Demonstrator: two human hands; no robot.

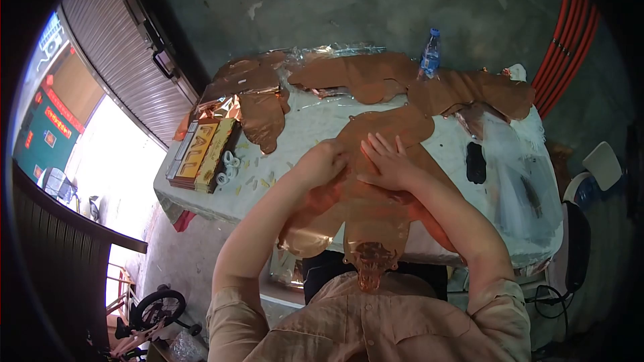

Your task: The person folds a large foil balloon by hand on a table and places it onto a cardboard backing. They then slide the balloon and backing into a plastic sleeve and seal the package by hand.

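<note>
A large copper-coloured foil sheet with rounded lobes lies on the white-covered table and hangs over its front edge towards my body. On the sheet's upper right part, my right hand rests flat with its fingers spread. Just to the left, my left hand is closed at the sheet's left edge, its fingers curled; whether foil is pinched in them is hidden. More copper foil shapes lie along the back of the table.
Left on the table are a lettered box, white rings and small scraps. A water bottle stands at the back. To the right lie a black object and clear plastic. A chair is beyond.
</note>
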